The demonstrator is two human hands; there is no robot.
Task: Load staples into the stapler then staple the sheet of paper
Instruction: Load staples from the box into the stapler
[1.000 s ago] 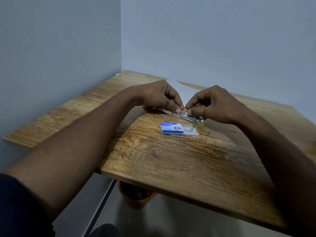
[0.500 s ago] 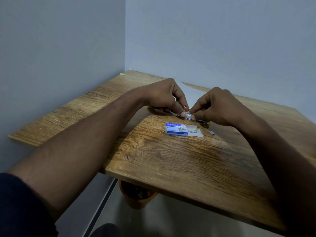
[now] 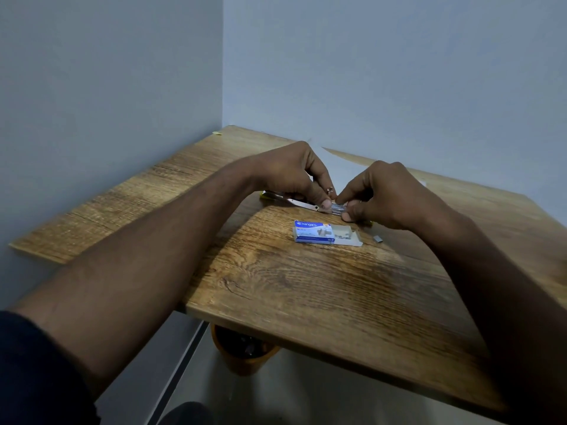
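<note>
Desk (image 3: 306,302): big, brown and wooden, pushed into the corner of two grey walls.
Sheet of paper (image 3: 340,167): white, flat on the desk behind both hands, mostly hidden by them. No staple to be seen in it.
Bin (image 3: 242,360): orange, on the floor under the near edge of the desk, only partly seen.
Left hand (image 3: 291,176): fingers curled down over the stapler, thumb pressed on its thin metal arm. Holding it steady on the desk.
Right hand (image 3: 392,194): thumb and first finger pinched on the shiny staples, right beside the left thumb. Other fingers curled under.
Stapler (image 3: 302,204): lying on the desk between the hands, opened out long. Yellow end poking out past the left hand, other end hidden under the right hand.
Staple box (image 3: 310,233): blue and white, just in front of the hands, tray slid out to the right with a few more inside.
Staples (image 3: 337,207): short silver strip at the open track of the stapler. Too small to tell if fully in.
Loose bit (image 3: 378,239): tiny and grey, alone on the desk just right of the box.
Done so far: box opened, stapler opened, strip brought to the track.
Left to do: most likely seat the strip, close the stapler, slide the paper in, press down.
</note>
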